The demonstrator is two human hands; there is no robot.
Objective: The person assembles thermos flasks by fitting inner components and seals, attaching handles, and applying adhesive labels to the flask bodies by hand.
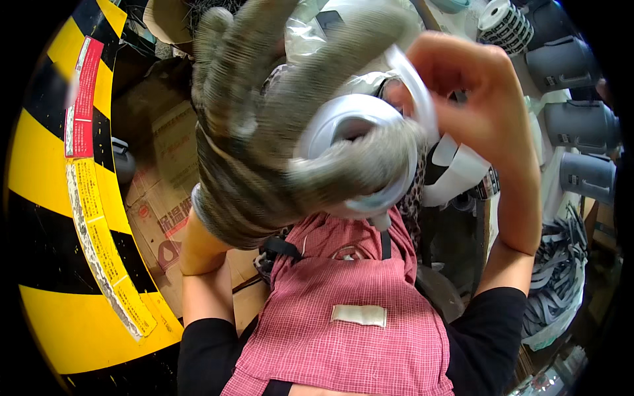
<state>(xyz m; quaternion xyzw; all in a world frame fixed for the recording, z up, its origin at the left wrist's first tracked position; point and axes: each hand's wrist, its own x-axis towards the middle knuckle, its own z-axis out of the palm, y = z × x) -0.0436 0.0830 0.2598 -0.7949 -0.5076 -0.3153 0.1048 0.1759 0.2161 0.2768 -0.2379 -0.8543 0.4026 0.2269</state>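
My left hand (264, 125), in a grey-and-dark knit glove, is closed around a white round plastic part (317, 132) with a hollow middle. The gloved thumb lies across its near side and the fingers are behind it. On the right, my bare right hand (472, 86) is curled with its fingertips at a white curved band (416, 96) beside the round part. Motion blurs both hands, and I cannot tell whether the band is joined to the part. Below my right hand, a pale strip (459, 175) hangs in loops.
A yellow-and-black striped machine panel (39, 165) stands on the left, beside a cardboard box (158, 171). Several grey jugs (581, 125) line the right, near a label roll (505, 30). A bag of grey plastic strips (555, 277) sits below them.
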